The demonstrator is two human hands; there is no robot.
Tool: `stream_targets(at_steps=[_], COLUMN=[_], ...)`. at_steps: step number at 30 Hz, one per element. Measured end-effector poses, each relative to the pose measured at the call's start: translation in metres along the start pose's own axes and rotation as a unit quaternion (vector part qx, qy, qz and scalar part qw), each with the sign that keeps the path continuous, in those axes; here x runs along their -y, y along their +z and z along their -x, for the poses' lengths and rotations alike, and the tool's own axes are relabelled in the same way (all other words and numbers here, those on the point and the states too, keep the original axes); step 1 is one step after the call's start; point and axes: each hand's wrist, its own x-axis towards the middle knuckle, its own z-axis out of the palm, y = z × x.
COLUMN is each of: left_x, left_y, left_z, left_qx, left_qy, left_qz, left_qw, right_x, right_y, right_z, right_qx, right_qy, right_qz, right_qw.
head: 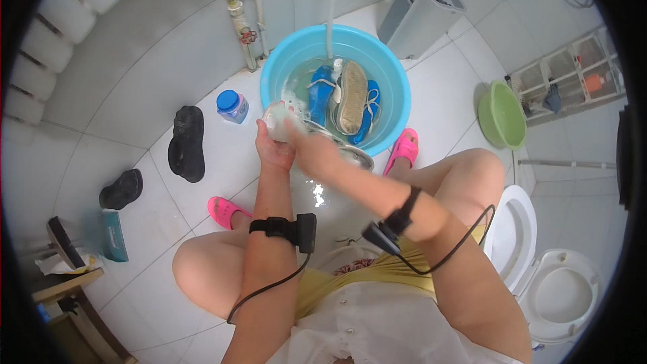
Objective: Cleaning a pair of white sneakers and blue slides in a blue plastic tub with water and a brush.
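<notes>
Over the near left rim of a blue plastic basin (pixel 394 126), my left hand (pixel 275 149) holds a white, foamy object (pixel 277 122) in its palm. Its exact kind is unclear. My right hand (pixel 316 154) is motion-blurred and reaches across to that object; whether it grips anything cannot be made out. Inside the basin, soapy water holds a blue shoe (pixel 319 98) with pale laces, a second blue shoe (pixel 373 111), and a shoe with its worn tan sole (pixel 353 96) facing up. A pale, shiny-edged item (pixel 358 156) lies at the near rim, partly behind my right arm.
A blue-lidded jar (pixel 232 106) and black slippers (pixel 187 144) stand left on white tiles. Pipes with a red valve (pixel 248 36) run up the wall. A grey bin (pixel 419 15), a green basin (pixel 501 116) and a toilet (pixel 513 232) are right. Pink slippers (pixel 403 149) are on my feet.
</notes>
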Motion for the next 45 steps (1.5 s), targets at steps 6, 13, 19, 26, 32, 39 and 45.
stream_targets(at_steps=[6, 13, 19, 26, 32, 39, 45], left_x=[0.010, 0.011, 0.012, 0.004, 0.010, 0.009, 0.015], left_y=[0.023, 0.014, 0.028, 0.003, -0.001, 0.002, -0.003], left_z=[0.007, -0.001, 0.015, 0.002, 0.000, 0.006, -0.005], left_qx=[0.007, 0.061, -0.022, 0.076, 0.037, 0.058, -0.062], left_qy=[-0.023, -0.006, 0.013, -0.020, -0.045, -0.018, 0.077], left_qz=[-0.003, -0.034, -0.010, -0.001, -0.006, 0.005, -0.043], left_qw=[1.000, 0.998, 1.000, 0.997, 0.998, 0.998, 0.994], right_x=[-0.008, -0.016, -0.008, 0.003, -0.012, -0.065, -0.117], right_y=[-0.018, -0.013, 0.002, 0.012, 0.030, -0.022, -0.044], right_z=[-0.029, -0.033, -0.002, 0.001, -0.011, -0.030, 0.039], right_qx=[0.014, -0.005, 0.016, -0.004, -0.117, -0.046, -0.109], right_qy=[0.024, 0.002, -0.002, -0.011, -0.007, 0.033, 0.018], right_qz=[0.026, 0.049, 0.051, -0.011, -0.062, 0.053, -0.056], right_qw=[0.999, 0.999, 0.999, 1.000, 0.991, 0.997, 0.992])
